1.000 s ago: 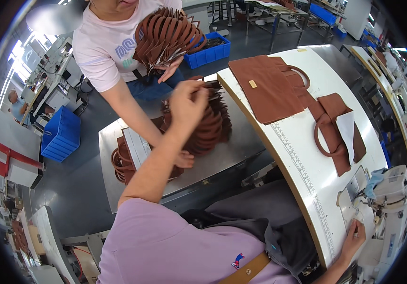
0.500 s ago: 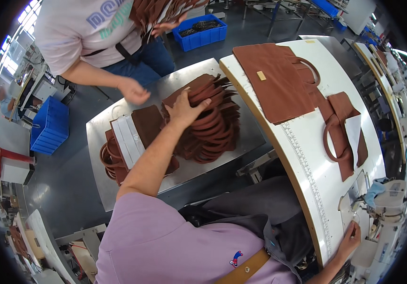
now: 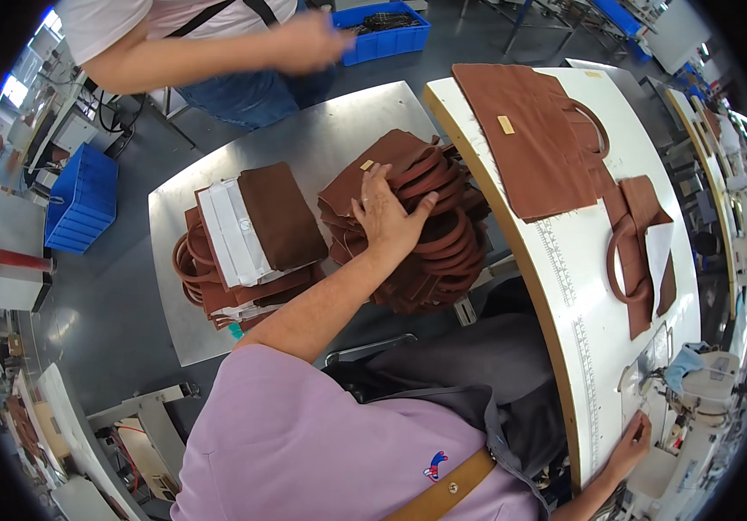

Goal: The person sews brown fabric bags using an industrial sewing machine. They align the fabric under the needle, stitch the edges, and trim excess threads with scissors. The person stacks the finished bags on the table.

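My left hand (image 3: 388, 213) rests with spread fingers on a thick pile of brown bag pieces with many looped handles (image 3: 438, 269) and a small gold plate, on the steel table (image 3: 178, 321). Left of it lies another stack of brown pieces (image 3: 278, 217) with white strips and handles. My right hand (image 3: 629, 447) is closed at the sewing machine (image 3: 703, 382) on the white worktop (image 3: 556, 321); what its fingertips hold cannot be made out. Two brown bag pieces, one flat (image 3: 525, 156) and one folded (image 3: 621, 260), lie farther up that worktop.
A co-worker (image 3: 208, 61) stands across the steel table, one arm raised and blurred. A blue bin with dark items (image 3: 373, 48) is behind the table, another blue crate (image 3: 80, 208) stands at the left. Other workbenches line both sides.
My left hand has moved right onto the pile, which has shifted right and toward me. The co-worker has stepped back; the bundle they held is out of sight.
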Demonstrator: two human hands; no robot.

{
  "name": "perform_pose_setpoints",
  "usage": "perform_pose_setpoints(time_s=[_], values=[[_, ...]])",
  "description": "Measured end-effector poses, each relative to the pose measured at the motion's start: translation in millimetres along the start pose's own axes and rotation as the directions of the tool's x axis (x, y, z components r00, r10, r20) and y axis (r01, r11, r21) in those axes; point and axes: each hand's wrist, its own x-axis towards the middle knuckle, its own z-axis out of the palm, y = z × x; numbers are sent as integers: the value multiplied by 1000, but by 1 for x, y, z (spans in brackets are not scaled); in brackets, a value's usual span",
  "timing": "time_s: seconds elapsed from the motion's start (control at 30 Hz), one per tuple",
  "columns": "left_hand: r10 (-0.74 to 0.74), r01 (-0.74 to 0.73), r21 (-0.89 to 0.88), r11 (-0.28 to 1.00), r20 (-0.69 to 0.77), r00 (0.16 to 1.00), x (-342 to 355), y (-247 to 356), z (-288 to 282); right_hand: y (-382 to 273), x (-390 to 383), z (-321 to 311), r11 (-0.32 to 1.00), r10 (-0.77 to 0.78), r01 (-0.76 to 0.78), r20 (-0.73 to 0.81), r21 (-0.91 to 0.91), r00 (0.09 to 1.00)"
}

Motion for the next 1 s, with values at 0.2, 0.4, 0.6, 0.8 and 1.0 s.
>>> perform_pose_setpoints(time_s=[0.2,0.4,0.6,0.8,1.0], values=[[605,-607,8,795,79,793,-53,22,-41,5,-2,3,999,-35,35,-17,2,999],[877,-913,14,409,270,397,-79,34,-39,-17,-7,-3,1000,16,-15,-40,26,999],[947,-932,-195,305,168,275,-47,138,-51,-39,0,-3,992,7,1,-67,126,998],[960,-866,-500,30,257,-115,-65,249,6,-47,0,-9,984,31,-20,-57,178,998],[864,-878,-474,-62,415,-285,-62,314,113,-43,6,-11,978,-50,60,-54,201,997]])
